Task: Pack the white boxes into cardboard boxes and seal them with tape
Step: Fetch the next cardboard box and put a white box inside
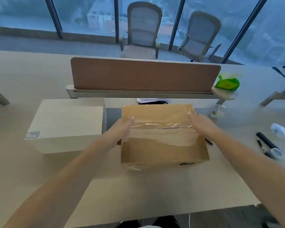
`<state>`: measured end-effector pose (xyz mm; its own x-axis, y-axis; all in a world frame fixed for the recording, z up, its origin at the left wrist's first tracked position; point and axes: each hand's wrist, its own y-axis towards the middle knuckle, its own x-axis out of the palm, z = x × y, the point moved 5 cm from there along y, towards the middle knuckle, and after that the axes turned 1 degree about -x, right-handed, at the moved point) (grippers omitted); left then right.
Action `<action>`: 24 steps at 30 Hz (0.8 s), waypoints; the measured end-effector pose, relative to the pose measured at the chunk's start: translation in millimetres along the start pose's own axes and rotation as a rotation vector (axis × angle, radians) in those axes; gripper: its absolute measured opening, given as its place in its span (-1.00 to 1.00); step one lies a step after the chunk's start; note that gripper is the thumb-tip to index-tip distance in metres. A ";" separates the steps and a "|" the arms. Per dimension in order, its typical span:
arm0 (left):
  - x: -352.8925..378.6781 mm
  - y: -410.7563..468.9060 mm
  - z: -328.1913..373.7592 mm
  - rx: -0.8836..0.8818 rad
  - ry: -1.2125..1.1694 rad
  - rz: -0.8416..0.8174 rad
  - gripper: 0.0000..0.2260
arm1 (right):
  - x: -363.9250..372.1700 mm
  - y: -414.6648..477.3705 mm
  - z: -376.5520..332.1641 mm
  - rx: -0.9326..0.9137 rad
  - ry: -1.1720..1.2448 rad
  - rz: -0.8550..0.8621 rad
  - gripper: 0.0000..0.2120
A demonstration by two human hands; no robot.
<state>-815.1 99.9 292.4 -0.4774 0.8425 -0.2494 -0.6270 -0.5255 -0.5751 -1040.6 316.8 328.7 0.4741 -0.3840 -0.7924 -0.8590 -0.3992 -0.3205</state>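
A closed brown cardboard box (163, 139) stands on the table in front of me, with clear tape running over its top seam and down its near side. My left hand (122, 129) lies flat against the box's left top edge, fingers straight. On the right top edge, my right hand (199, 121) presses with straight fingers. A large white box (67, 124) with a small label sits to the left of the cardboard box, apart from it.
A black tape dispenser (269, 145) lies on the table at right, with a small white object (277, 129) behind it. A brown desk divider (145, 74) stands behind the boxes, a green packet (228, 82) at its right end. Two chairs stand by the windows.
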 end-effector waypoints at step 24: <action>-28.7 88.5 63.3 0.016 -0.339 0.534 -0.51 | -16.2 160.3 -16.6 0.045 0.623 -0.193 -0.54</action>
<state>-895.9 21.6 298.0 -0.8938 0.3807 -0.2370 -0.2561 -0.8672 -0.4271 -1182.9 245.3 298.8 0.6321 -0.7252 -0.2731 -0.7480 -0.4790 -0.4593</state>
